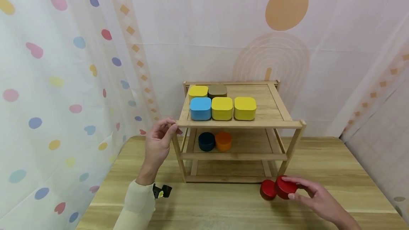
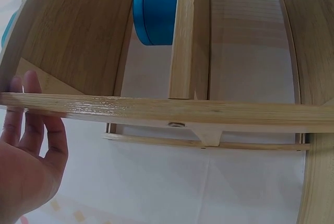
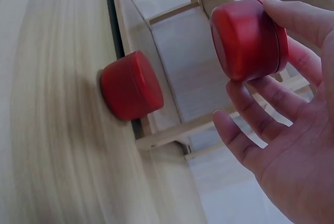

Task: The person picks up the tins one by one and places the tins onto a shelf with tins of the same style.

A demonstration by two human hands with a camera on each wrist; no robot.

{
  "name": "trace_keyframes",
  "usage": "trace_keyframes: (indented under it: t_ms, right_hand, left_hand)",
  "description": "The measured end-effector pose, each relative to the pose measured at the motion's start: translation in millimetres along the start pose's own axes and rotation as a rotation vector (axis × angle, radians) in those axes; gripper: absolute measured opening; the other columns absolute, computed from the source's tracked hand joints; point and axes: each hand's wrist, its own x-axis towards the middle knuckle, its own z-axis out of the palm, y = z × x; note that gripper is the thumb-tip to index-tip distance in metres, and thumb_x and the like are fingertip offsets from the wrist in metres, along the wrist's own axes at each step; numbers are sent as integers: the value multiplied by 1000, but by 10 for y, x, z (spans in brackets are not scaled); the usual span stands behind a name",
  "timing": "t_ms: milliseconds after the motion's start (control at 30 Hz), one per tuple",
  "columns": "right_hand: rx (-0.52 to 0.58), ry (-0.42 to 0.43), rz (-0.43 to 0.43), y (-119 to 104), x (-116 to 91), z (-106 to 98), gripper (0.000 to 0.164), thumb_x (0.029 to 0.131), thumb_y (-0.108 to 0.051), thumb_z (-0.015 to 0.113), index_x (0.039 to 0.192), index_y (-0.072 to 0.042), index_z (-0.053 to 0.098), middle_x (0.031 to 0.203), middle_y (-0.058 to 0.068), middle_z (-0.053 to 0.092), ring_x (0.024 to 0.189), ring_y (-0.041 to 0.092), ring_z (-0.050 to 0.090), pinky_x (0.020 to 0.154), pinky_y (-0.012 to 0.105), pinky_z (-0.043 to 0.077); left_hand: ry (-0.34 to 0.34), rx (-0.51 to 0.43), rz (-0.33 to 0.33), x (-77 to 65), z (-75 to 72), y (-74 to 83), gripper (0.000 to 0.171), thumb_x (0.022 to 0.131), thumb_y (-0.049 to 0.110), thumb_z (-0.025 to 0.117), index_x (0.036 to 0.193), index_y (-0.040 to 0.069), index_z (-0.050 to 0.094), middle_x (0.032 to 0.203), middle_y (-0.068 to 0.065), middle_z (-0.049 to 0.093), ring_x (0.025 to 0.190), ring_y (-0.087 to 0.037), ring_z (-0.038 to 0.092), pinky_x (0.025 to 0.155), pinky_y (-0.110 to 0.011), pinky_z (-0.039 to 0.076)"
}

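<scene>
My right hand (image 1: 314,196) pinches a round red tin (image 1: 285,187) between thumb and fingers. In the right wrist view this tin (image 3: 245,41) is lifted off the table, its lid seam showing. A second red tin (image 3: 131,85) stands on the table by the shelf's front right leg. My left hand (image 1: 161,141) grips the front left corner of the wooden shelf (image 1: 236,124), thumb in front. The left wrist view shows its fingers (image 2: 32,125) curled at the wooden post. On the middle tier sit a dark blue tin (image 1: 206,141) and an orange tin (image 1: 223,141).
The top tier bears a blue square tin (image 1: 200,109), several yellow ones such as the right-hand yellow tin (image 1: 245,108), and a brown tin (image 1: 218,91). The shelf stands on a wooden table (image 1: 211,208). Behind hangs a patterned curtain (image 1: 198,20).
</scene>
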Motion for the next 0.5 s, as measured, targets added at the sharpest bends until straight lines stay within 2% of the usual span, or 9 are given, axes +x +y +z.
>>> trace_keyframes:
  t_ms: [133, 367, 500]
  right_hand:
    - [-2, 3, -68, -15, 50, 12, 43, 90, 11, 62, 131, 0, 60, 135, -8, 60, 122, -2, 53, 91, 14, 47]
    - [-32, 22, -66, -165, 172, 59, 43, 91, 7, 64, 132, -4, 60, 135, -4, 60, 123, -1, 52, 94, 13, 45]
    - [-31, 9, -112, -290, 305, 91, 45, 90, 8, 65, 133, -4, 60, 135, 2, 60, 123, 2, 53, 97, 13, 43]
  left_hand:
    - [-15, -4, 0, -1, 1, 4, 10, 96, -4, 58, 105, -9, 59, 93, 1, 69, 78, -11, 68, 76, -23, 56]
    - [-3, -13, 5, 3, 5, -7, 9, 96, -6, 58, 104, -7, 61, 93, -7, 68, 77, -13, 68, 75, -25, 56]
    - [-11, -15, 13, 6, 0, -1, 10, 96, -6, 58, 105, -9, 59, 93, -2, 68, 77, -12, 68, 75, -25, 56]
